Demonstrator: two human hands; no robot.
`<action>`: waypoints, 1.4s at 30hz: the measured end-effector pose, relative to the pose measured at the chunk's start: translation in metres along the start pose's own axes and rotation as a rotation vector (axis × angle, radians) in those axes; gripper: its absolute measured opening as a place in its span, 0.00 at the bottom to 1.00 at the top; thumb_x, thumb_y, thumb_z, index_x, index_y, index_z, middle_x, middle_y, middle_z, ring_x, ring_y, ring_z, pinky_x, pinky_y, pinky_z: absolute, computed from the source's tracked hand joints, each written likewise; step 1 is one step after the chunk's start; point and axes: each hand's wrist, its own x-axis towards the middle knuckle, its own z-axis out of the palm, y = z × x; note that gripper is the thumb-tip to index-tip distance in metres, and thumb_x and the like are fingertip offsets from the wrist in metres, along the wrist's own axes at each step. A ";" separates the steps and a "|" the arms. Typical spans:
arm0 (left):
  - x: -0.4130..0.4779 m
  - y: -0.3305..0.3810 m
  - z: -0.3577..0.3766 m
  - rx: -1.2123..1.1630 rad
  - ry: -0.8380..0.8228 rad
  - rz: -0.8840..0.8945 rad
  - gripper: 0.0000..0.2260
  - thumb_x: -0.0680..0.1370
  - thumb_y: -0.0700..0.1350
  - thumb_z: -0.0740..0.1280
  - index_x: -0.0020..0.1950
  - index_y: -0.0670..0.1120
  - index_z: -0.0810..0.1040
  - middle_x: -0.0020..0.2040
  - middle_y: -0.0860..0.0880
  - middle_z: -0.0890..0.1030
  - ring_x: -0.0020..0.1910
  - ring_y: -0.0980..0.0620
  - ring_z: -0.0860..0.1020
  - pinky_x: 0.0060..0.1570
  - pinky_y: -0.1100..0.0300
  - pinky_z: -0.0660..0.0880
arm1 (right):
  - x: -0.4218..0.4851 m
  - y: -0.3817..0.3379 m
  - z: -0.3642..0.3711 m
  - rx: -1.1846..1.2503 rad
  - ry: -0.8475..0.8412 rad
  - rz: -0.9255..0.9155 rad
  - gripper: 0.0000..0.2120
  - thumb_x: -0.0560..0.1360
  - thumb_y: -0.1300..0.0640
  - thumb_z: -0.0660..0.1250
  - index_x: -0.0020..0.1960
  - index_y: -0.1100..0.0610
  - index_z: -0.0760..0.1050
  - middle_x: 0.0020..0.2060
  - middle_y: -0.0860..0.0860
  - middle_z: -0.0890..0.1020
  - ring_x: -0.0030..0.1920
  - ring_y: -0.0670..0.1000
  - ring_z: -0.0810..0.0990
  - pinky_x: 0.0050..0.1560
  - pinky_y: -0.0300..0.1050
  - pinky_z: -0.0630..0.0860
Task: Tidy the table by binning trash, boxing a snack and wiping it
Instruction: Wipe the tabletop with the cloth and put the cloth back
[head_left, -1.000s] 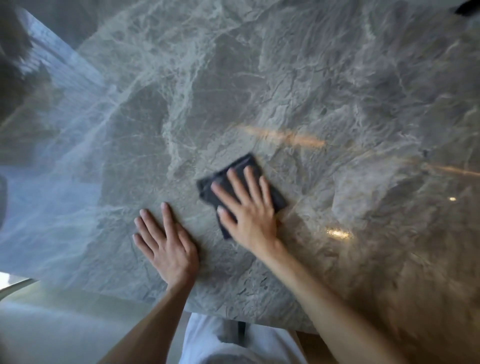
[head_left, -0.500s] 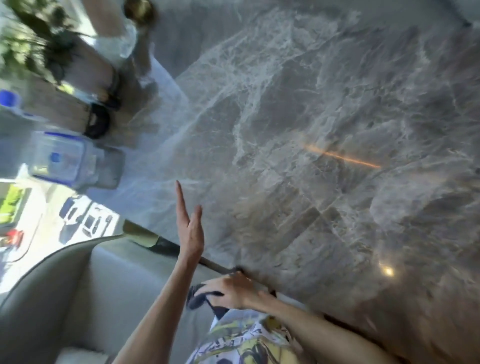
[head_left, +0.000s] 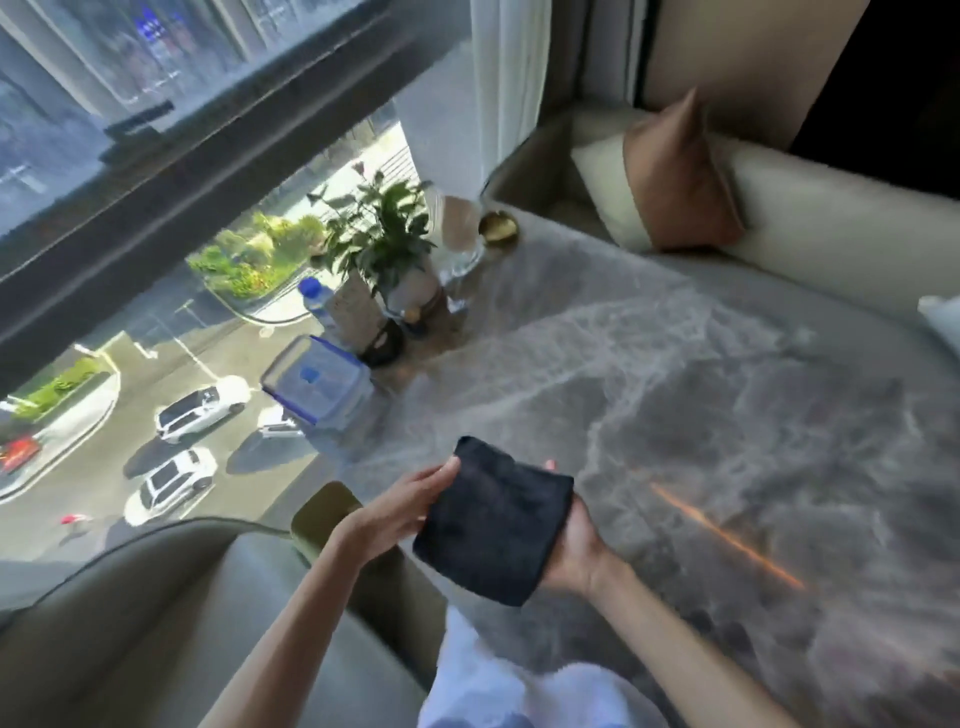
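Observation:
A folded dark cloth (head_left: 493, 525) is held above the near left corner of the grey marble table (head_left: 727, 415). My left hand (head_left: 400, 512) grips its left edge, thumb on top. Under the cloth's right side lies my right hand (head_left: 574, 545), mostly hidden, with fingertips showing past the far edge. A clear lidded box with blue rim (head_left: 317, 387) stands at the table's left edge, lid on; its contents cannot be made out.
A potted plant (head_left: 379, 244), a water bottle with blue cap (head_left: 319, 304), a clear glass (head_left: 460, 228) and a brass dish (head_left: 498, 228) crowd the far left corner. A beige sofa with a cushion (head_left: 675, 171) borders the far side. A chair (head_left: 156, 623) sits left of me by a large window.
The cloth went from flat on the table under my right hand, down past the near edge, to held up in both hands. My view swung left toward the window.

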 end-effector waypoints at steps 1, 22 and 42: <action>0.007 0.009 -0.004 -0.063 -0.042 0.007 0.21 0.78 0.62 0.63 0.64 0.51 0.80 0.62 0.45 0.82 0.62 0.47 0.80 0.57 0.54 0.78 | 0.001 -0.014 0.009 0.022 -0.037 0.008 0.43 0.74 0.27 0.53 0.74 0.60 0.66 0.73 0.60 0.69 0.74 0.59 0.67 0.77 0.55 0.59; 0.168 0.125 -0.216 0.257 -0.325 0.007 0.07 0.75 0.39 0.71 0.47 0.49 0.76 0.43 0.50 0.80 0.44 0.53 0.78 0.41 0.62 0.74 | 0.176 -0.058 0.092 -0.026 0.149 -0.390 0.23 0.80 0.47 0.64 0.70 0.58 0.72 0.69 0.60 0.75 0.69 0.59 0.74 0.62 0.52 0.77; 0.260 0.110 -0.215 1.349 0.089 0.297 0.17 0.75 0.34 0.58 0.62 0.44 0.72 0.62 0.43 0.75 0.62 0.42 0.75 0.59 0.51 0.72 | 0.285 -0.123 0.084 -1.467 0.983 -0.527 0.15 0.75 0.66 0.68 0.60 0.56 0.82 0.63 0.53 0.80 0.66 0.55 0.74 0.71 0.45 0.66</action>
